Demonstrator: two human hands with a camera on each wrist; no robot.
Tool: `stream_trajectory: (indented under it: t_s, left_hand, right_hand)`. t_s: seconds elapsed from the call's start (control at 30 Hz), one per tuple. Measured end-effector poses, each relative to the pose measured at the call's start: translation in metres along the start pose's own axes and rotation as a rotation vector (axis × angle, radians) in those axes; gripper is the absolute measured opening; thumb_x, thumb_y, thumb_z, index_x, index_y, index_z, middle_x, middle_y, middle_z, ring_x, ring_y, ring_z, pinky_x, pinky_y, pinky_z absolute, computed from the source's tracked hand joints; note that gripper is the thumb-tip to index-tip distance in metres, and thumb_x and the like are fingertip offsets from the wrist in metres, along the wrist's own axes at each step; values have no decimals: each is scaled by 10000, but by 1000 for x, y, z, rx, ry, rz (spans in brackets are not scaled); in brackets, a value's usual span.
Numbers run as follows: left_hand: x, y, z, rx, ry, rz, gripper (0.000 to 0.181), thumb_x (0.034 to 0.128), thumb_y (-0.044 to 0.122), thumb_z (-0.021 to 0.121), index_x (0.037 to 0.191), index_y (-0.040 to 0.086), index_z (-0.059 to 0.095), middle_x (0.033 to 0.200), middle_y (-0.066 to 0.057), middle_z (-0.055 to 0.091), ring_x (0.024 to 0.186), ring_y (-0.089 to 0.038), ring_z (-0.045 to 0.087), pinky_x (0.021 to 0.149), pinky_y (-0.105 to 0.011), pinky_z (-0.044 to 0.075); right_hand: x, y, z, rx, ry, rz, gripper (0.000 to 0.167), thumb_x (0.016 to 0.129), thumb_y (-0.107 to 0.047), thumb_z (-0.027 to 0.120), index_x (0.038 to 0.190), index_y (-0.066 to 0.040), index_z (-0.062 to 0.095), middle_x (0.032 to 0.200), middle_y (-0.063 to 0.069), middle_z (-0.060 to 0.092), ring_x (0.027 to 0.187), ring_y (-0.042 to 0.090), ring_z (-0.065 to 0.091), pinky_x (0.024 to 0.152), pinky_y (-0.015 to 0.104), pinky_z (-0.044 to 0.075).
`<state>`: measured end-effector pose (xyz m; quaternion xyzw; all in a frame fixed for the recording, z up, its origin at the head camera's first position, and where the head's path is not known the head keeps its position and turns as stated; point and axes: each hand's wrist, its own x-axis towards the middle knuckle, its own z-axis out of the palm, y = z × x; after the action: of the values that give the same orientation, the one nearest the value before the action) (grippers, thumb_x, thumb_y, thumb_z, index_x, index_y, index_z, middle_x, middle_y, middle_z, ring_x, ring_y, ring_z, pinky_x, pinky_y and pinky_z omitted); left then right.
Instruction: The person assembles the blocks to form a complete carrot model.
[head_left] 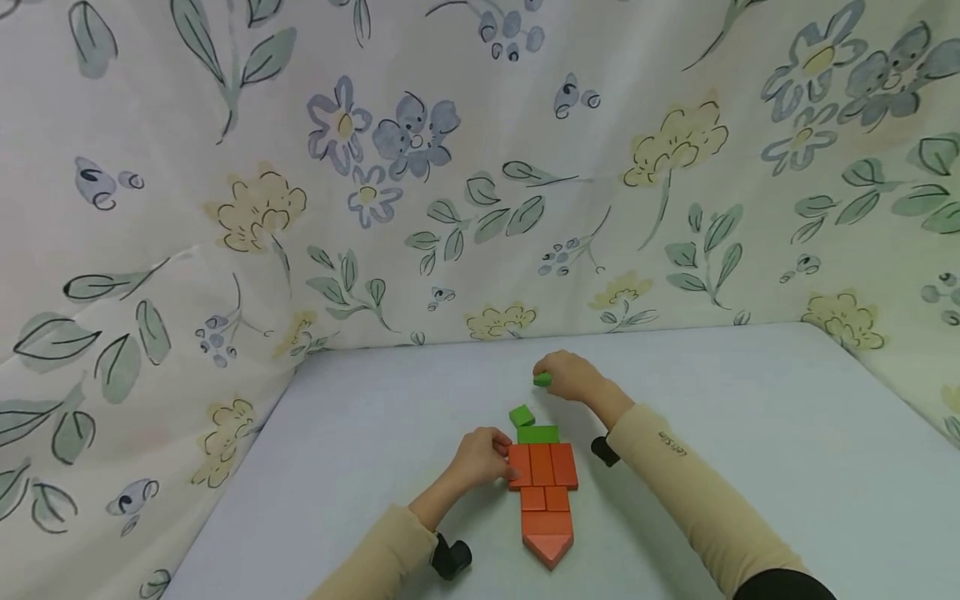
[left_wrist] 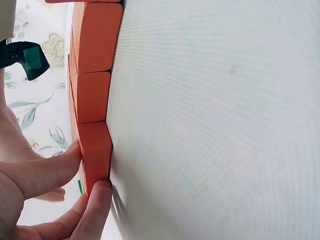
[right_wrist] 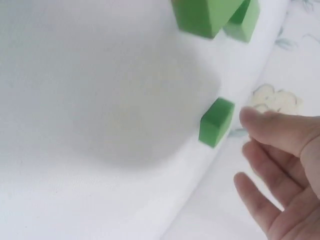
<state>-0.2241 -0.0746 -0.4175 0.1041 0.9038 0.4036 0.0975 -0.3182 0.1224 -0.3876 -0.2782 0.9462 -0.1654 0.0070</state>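
Orange blocks (head_left: 542, 465) lie joined in a flat figure on the table, with a triangular block (head_left: 549, 550) at the near end. At the figure's upper left corner, my left hand (head_left: 480, 457) pinches an orange block (left_wrist: 96, 152), thumb at its top edge and fingertips against its end. A long green block (head_left: 537, 434) touches the far side of the orange row, and a smaller green block (head_left: 521, 416) sits turned beside it. Farther back, my right hand (head_left: 573, 377) is at another green block (right_wrist: 216, 122); the right wrist view shows its loosely spread fingers apart from that block.
The white table (head_left: 390, 400) carries the blocks. Floral cloth (head_left: 450, 192) hangs behind it and along the left side. Each wrist wears a black camera, one by the left sleeve (head_left: 390, 546) and one by the right sleeve (head_left: 690, 483).
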Motion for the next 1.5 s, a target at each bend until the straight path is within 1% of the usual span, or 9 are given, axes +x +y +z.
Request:
stream_trajectory:
  t_s: [0.17,0.37,0.5,0.6,0.73,0.83,1.1,1.3,1.5]
  left_hand:
    - [1,1,-1,1,0,-10,351,677,-35,837,974,-54,652,837,-75,620,752,-188,568,670,-323,495]
    - [0,1,-3,-17,-2,-12,344,675,-43,836,961,-56,646,831,-80,613,741,-185,559,664,-319,492]
    - [0,1,-3,-28,-11,-6,338,676,-48,834,953,-58,641,829,-79,609,734,-181,554,657,-313,489]
    - [-1,1,-1,-28,-16,-4,340,680,-44,835,957,-58,639,831,-76,608,733,-178,552,656,-312,491]
    - [0,1,-1,-30,-20,-5,344,682,-40,836,964,-57,640,838,-75,610,742,-180,556,664,-324,496]
    - [-1,1,-1,-32,-20,-9,347,680,-41,837,967,-56,642,843,-75,612,752,-187,563,670,-336,500]
    - [0,0,0,-21,-18,-15,354,681,-34,838,976,-56,644,843,-69,613,759,-189,568,678,-338,503]
    - [1,0,0,-5,-8,-15,353,678,-28,842,972,-51,649,838,-72,617,749,-184,567,666,-328,499]
    - [1,1,-1,-6,-11,-10,364,677,-20,842,984,-54,650,854,-85,626,755,-187,574,665,-324,499]
  right_hand:
    - [0,12,0,-7,41,89,307,831,100,607,1135,79,647,1158,214,641,1145,386,558,986,469,426]
    - [7,19,7,22,-94,151,479,923,126,423,1377,3,512,1427,205,468,1337,387,392,1098,484,293]
    - [12,20,13,3,-164,164,568,916,175,414,1434,-54,467,1501,173,383,1384,370,326,1121,486,243]
    - [12,22,17,-28,-161,160,534,907,177,446,1389,-40,522,1448,176,457,1350,370,381,1105,484,280]
    - [11,25,20,-67,-86,121,409,897,151,509,1256,-5,625,1288,179,591,1238,358,503,1051,470,364]
    - [10,28,19,-91,-40,70,371,846,175,570,1165,11,661,1189,172,634,1147,340,562,1004,455,413]
    - [7,29,15,-49,-102,52,301,796,178,623,1039,10,683,1043,141,661,987,276,594,910,427,479]
    - [2,25,11,55,-149,37,278,783,145,681,1036,31,694,1021,132,674,964,255,604,894,410,494]
    - [-6,23,9,122,-121,-87,269,762,139,713,1012,42,696,969,102,689,894,217,644,827,355,526]
